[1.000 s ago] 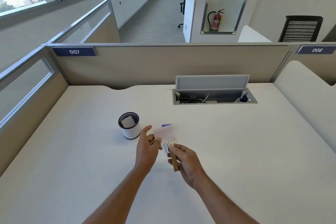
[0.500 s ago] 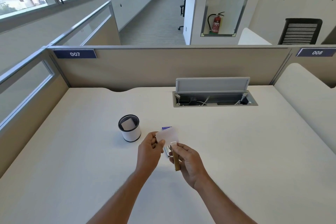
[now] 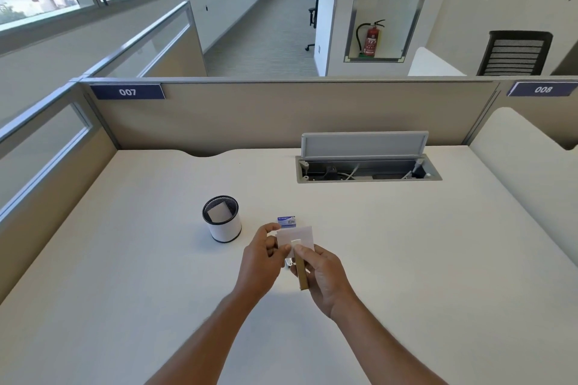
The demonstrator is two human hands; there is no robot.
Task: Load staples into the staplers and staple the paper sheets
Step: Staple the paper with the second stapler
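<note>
Pinching thin, floppy paper sheets (image 3: 297, 236) by left edge with left hand (image 3: 261, 259), right hand (image 3: 325, 275) gripping small rigid stapler (image 3: 301, 272) mid-body, nose over paper.

Both hands, left (image 3: 261, 255) and right (image 3: 323, 273), meet with fingers pinched.

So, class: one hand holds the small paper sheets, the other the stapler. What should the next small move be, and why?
Probably squeeze the stapler shut. The right hand holds it with its head over the edge of the paper sheets, which the left hand pinches steady, so the sheets seem placed for a staple.
</note>
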